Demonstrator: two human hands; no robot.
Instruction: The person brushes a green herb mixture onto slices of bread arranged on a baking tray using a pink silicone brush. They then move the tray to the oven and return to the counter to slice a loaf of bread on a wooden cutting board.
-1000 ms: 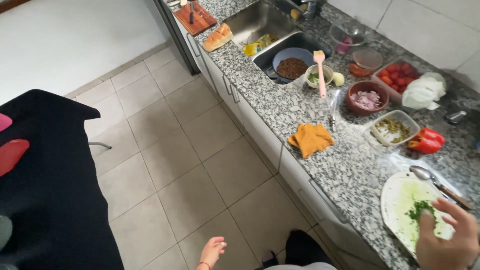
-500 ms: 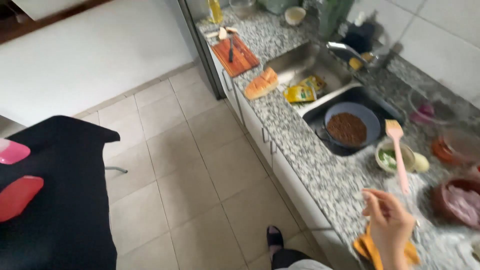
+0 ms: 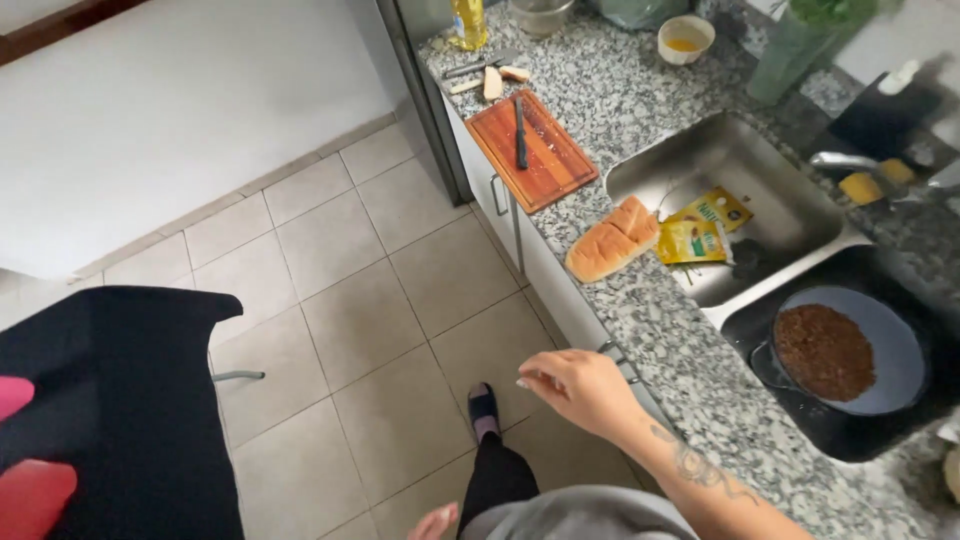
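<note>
Granite worktop point(image 3: 690, 330) runs along right side, tiled floor left. Double sink point(image 3: 770, 200) holds yellow packets. Dark pan point(image 3: 850, 350) of brown cooked mince, seemingly done, sits on stove. Wooden cutting board point(image 3: 530, 150) carries black knife point(image 3: 520, 130). Bread loaf point(image 3: 612, 238) lies uncut at worktop edge beside sink, nearest right hand; long axis slants lower-left to upper-right. Slicing or filling appears left to do. Right hand point(image 3: 580, 390) hovers over worktop edge, grip loosely curled, holding nothing. Left hand point(image 3: 437, 520) at bottom frame edge, grip state cannot tell.

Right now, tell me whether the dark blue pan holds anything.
Not empty: the dark blue round pan has a layer of brown ground food across its bottom.
</note>
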